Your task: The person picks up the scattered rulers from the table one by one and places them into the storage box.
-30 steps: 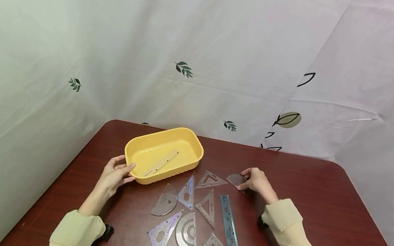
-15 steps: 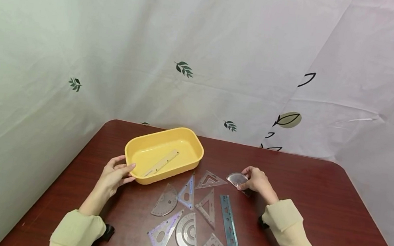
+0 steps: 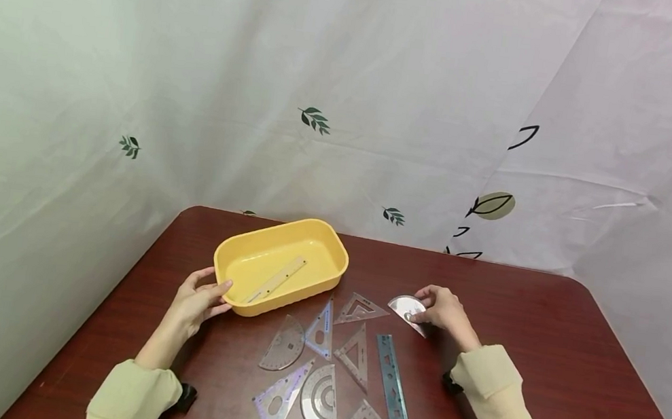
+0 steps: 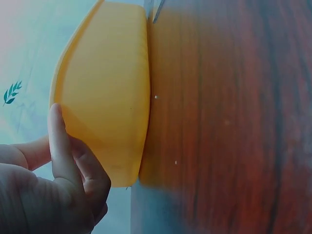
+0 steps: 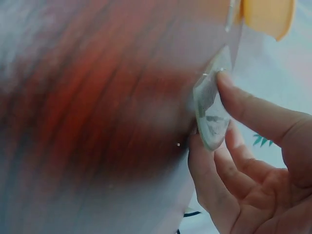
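My left hand grips the near left corner of a yellow plastic basin, thumb over the rim and fingers beneath outside. Inside the basin lies a pale ruler. On the right, my right hand pinches a small clear protractor by its right end. In the right wrist view the thumb presses one face of the protractor, with fingers behind its lower edge; it is tilted close over the tabletop. A clear set square lies just left of it.
More clear tools lie spread in front of the basin: a large protractor, another protractor, several set squares such as a purple-marked one, and a blue-green ruler. A patterned white cloth hangs behind the table.
The small protractor in my right hand has tilted and now reflects the light brightly. My left hand has stayed on the basin.
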The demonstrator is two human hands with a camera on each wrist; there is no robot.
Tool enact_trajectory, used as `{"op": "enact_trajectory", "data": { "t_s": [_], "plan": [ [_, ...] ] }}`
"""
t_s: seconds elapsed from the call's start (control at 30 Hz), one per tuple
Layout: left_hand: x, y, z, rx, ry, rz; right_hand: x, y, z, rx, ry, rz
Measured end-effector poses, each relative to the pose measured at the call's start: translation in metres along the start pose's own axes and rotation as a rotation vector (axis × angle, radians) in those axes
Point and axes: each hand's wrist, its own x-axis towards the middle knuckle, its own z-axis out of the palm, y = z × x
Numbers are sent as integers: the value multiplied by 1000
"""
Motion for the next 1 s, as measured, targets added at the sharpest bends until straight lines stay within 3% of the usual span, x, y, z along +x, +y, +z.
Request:
{"op": "enact_trajectory", "data": {
  "t_s": [0.23, 0.57, 1.0],
  "plan": [
    [0, 0, -1, -9, -14, -6, -3, 1, -4, 94, -15, 37],
    [-1, 0, -2, -22, -18, -12, -8, 0, -9, 255, -121, 74],
    [-2, 0, -2, -32, -17, -9, -9, -15, -17, 306, -154, 45]
  ]
}}
